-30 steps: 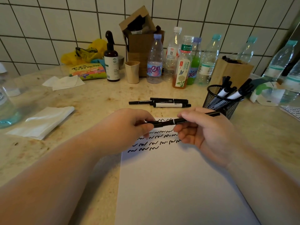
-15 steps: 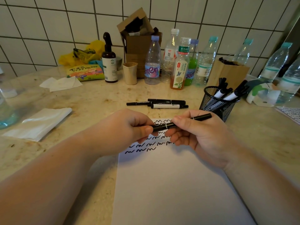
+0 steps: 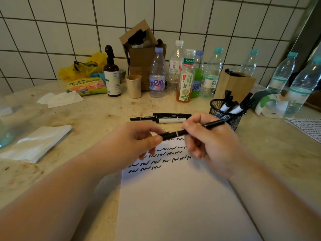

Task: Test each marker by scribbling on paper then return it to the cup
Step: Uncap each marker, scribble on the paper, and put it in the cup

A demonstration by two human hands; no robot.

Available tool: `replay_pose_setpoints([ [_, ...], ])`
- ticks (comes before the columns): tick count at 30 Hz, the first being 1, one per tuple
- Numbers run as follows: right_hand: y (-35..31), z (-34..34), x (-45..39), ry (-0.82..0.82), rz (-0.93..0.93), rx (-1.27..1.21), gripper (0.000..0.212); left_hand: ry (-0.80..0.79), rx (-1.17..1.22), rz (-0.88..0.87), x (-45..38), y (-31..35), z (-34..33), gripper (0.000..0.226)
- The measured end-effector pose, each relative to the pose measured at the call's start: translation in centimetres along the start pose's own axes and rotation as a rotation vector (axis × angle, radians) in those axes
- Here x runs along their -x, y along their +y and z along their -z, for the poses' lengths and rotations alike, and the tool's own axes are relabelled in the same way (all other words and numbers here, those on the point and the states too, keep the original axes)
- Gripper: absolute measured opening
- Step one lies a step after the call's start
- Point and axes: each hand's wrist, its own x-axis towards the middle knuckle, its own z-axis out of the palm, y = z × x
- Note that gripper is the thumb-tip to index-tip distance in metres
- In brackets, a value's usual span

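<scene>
Mesh cup (image 3: 231, 119) holds markers (image 3: 238, 108); upright.

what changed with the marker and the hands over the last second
The right hand tipped the black marker so that its right end rose. The left hand loosened, and now only its fingertips pinch the left end. Both hands still hold it above the paper. The mesh cup and the loose markers stayed put.

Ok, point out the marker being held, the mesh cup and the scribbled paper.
held marker (image 3: 180, 132), head view, barrel between the hands
mesh cup (image 3: 233, 121), head view, front wall
paper (image 3: 173, 206), head view, blank lower area
</scene>
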Motion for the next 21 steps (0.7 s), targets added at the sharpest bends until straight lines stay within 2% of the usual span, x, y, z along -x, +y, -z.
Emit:
replay_pose_setpoints([
  [4, -0.7, 1.2, -0.1, 0.306, 0.21, 0.162, 0.01, 0.13, -0.165, -0.019, -0.2, -0.9, 0.0, 0.016],
  [11, -1.1, 3.1, -0.9, 0.685, 0.288, 0.291, 0.017, 0.072, -0.29, -0.026, 0.0, -1.3, -0.8, 0.012],
  [15, -0.7, 3.7, -1.1, 0.781, 0.263, 0.518, 0.014, 0.051, -0.327, -0.045, 0.1, -1.4, -1.0, 0.016],
  [21, -0.6, 4.5, -1.4, 0.79, 0.166, 0.609, 0.019, 0.06, -0.312, -0.045, -0.1, -1.7, -1.1, 0.014],
])
